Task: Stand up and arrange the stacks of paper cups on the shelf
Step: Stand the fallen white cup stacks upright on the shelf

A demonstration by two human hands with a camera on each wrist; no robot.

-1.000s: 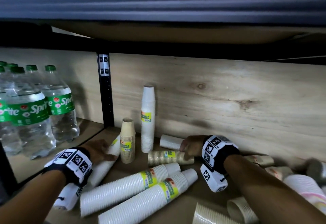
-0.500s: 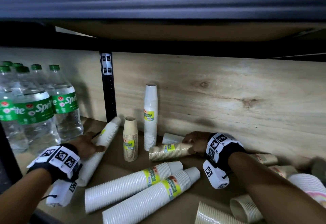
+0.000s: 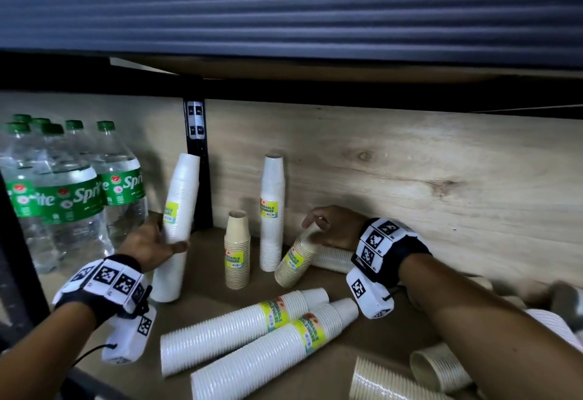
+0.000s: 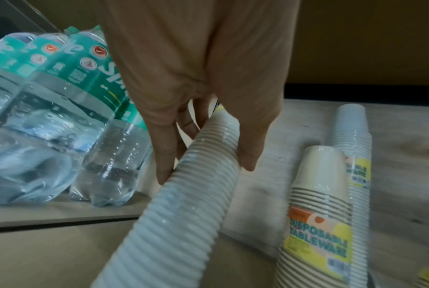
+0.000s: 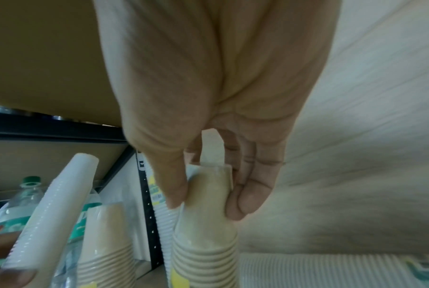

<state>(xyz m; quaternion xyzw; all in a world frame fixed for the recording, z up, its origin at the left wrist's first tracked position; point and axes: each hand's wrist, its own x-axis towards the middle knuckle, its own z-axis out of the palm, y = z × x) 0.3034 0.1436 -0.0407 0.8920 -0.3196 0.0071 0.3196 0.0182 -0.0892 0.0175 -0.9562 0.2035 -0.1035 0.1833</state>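
My left hand (image 3: pixel 157 242) grips a tall white cup stack (image 3: pixel 178 226) around its middle, and the stack leans slightly right, nearly upright, by the black post. The same white cup stack (image 4: pixel 179 204) shows between thumb and fingers in the left wrist view. My right hand (image 3: pixel 328 226) pinches the top of a short beige cup stack (image 3: pixel 295 259), tilted with its base on the shelf. That beige cup stack (image 5: pixel 206 224) sits between thumb and fingers of the right hand (image 5: pixel 208 196). Standing upright between them are a short beige stack (image 3: pixel 237 250) and a tall white stack (image 3: pixel 272 210).
Sprite bottles (image 3: pixel 72 197) crowd the left bay behind a black post (image 3: pixel 197 163). Two long white stacks (image 3: pixel 252 336) lie on the shelf floor (image 3: pixel 205 276) in front. More beige stacks (image 3: pixel 410 377) lie at right, one behind my right hand. A low shelf edge hangs overhead.
The left hand has raised the white stack from lying to nearly upright. The right hand has tipped the beige stack up from lying flat to a steep tilt.
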